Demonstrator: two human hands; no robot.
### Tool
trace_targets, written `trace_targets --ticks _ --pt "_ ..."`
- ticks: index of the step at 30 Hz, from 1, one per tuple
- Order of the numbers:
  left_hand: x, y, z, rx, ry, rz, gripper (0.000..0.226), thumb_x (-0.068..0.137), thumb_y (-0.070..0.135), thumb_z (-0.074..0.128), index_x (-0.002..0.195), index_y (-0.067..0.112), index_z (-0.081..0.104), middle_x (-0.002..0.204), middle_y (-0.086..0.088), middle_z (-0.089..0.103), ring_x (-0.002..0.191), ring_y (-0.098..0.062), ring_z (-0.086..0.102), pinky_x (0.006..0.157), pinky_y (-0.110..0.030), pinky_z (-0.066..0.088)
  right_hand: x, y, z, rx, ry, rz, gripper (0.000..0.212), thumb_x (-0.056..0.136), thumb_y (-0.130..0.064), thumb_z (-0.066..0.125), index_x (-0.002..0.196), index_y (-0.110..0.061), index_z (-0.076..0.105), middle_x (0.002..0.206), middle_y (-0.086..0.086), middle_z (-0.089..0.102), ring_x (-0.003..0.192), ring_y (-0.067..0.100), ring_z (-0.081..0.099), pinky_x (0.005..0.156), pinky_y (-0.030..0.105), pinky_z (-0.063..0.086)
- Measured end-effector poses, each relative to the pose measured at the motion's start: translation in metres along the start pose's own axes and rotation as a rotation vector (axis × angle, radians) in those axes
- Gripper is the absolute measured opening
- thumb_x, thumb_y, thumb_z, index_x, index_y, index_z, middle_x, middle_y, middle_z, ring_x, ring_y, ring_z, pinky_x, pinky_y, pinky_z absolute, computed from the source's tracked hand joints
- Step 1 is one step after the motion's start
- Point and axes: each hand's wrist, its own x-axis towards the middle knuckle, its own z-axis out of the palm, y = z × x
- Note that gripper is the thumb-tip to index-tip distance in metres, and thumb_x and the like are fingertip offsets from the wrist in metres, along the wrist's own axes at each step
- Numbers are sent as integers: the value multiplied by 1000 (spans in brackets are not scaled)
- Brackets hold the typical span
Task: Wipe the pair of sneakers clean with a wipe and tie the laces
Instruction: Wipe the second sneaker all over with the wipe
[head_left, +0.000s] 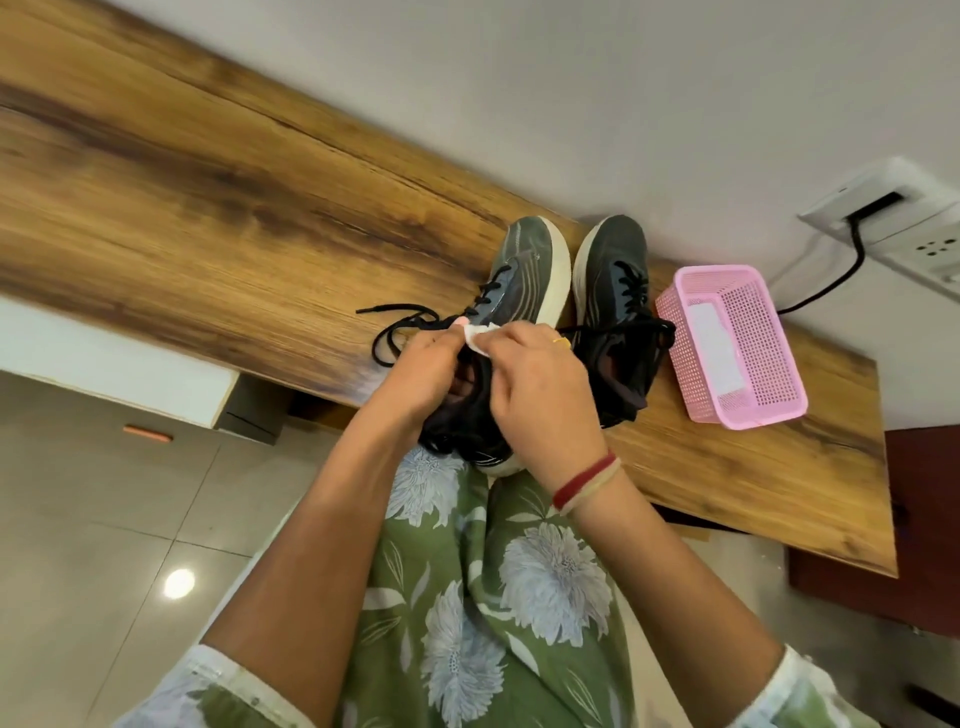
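White wipe (480, 340) is pinched by the left hand (431, 374) and the right hand (540, 387) over the dark sneaker (519, 280); the second sneaker (618, 291) stands beside the pink basket (769, 358) on the wooden table (208, 208).

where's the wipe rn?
Head view, centre: the wipe is pinched between left hand and right hand, over the left-side sneaker.

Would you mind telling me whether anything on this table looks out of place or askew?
The held sneaker and the other sneaker are untied; a lace trails across the table, and the held one's heel overhangs the edge, gripped by the left hand. Nothing looks spilled or damaged.
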Motion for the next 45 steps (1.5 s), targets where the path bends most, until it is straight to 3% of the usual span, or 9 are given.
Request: trace_targets --ticks 7,11,15,19,22,26,31,39,45 --pt "3 -5 -3 8 -8 -18 38 101 35 38 74 13 53 59 -4 49 55 -17 47 55 -25 35 -15 -3 2 60 -18 -117 31 77 2 48 96 -8 71 89 6 65 84 26 58 77 32 46" --pt "4 -6 1 6 23 -28 38 101 37 39 71 16 48 62 -3 48 56 -16 47 54 -25 37 -28 3 7 82 81 12 29 78 5 53 99 -6 70 93 7 66 88 25 59 79 40 51" --pt "10 -10 1 21 118 -32 36 100 41 40 77 16 51 67 1 51 64 -15 50 65 -30 40 -66 -12 10 150 19 -185 32 82 -2 45 103 -6 70 97 5 67 91 21 61 83 29 48" --pt "-4 -8 6 -26 153 -83 40 100 46 36 95 12 57 79 -4 58 74 -20 56 75 -32 47 -61 -3 -14 608 158 371 34 85 3 57 95 -27 69 98 -11 65 84 -1 58 74 18 50" --pt "-25 -5 11 -154 163 -107 49 98 48 39 118 8 57 107 -11 66 95 -25 63 87 -41 52 -52 7 -37 773 342 542 34 87 1 56 88 -32 66 97 -9 67 72 -7 55 63 8 44" --pt "-61 -17 21 -317 6 -52 46 92 48 54 116 10 62 112 -11 68 102 -25 66 92 -41 52 -44 12 -52 630 338 504 26 88 -2 56 92 -23 71 92 -8 67 85 -3 59 78 9 43" --pt "-93 -42 28 -407 -26 -33 39 90 28 61 118 0 61 113 -18 67 99 -29 67 87 -42 55 -52 9 -54 334 -97 289 26 85 -1 53 98 -12 74 105 4 70 103 16 60 86 15 37" --pt "-117 -48 17 -475 -133 -141 40 99 38 37 104 10 65 92 -11 73 80 -21 70 75 -34 53 -98 -28 -49 186 -123 12 29 81 3 53 93 -11 74 97 8 69 97 25 59 89 34 44" --pt "-116 -53 15 -408 -160 -170 40 99 39 42 116 8 61 109 -13 68 97 -23 65 80 -34 54 -95 -25 -47 6 -50 57 28 83 1 49 98 -9 71 95 12 65 94 31 56 83 40 44"
